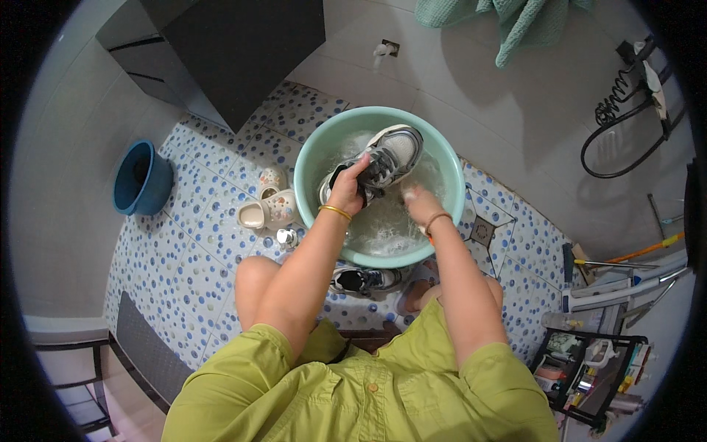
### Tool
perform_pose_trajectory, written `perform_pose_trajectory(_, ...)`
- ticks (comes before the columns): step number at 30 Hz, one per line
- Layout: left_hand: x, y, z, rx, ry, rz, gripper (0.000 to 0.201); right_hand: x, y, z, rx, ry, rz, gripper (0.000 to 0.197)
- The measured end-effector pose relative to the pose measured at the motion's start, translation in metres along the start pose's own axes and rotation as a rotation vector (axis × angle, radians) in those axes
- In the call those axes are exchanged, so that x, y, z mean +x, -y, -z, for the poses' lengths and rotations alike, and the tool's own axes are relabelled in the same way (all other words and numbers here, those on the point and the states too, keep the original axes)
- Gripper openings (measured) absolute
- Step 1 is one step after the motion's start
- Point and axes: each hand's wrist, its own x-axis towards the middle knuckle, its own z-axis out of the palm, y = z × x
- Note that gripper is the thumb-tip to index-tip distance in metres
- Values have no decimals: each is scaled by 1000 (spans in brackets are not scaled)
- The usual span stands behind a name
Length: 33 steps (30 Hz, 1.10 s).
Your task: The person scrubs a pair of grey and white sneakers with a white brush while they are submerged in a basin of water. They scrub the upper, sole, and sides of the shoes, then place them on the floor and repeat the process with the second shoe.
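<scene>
A grey and white sneaker with dark laces is held tilted over the water in a mint-green basin. My left hand grips it near the ankle opening, with the toe pointing up and to the right. Just right of the shoe, low over the water, my right hand is curled and slightly blurred. An orange bit shows below its wrist, but what the fingers hold is hidden. The water is cloudy and rippled. Another sneaker lies on the floor between the basin and my legs.
Pale clogs and a small white-topped bottle sit left of the basin. A blue bucket stands farther left, near a dark cabinet. At right are a floor drain, cleaning poles and a black rack.
</scene>
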Motion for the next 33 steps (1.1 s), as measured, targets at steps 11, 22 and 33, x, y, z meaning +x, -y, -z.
perform_pose_trajectory(11,32,14,18,61,-203,102,26,-22,43,43,-181,-519,143,51)
perform_pose_trajectory(22,17,12,-2,275,-287,96,21,-30,28,54,-246,-450,75,54)
perform_pose_trajectory(33,8,7,-4,365,-187,6,28,-50,30,67,-110,-355,177,54)
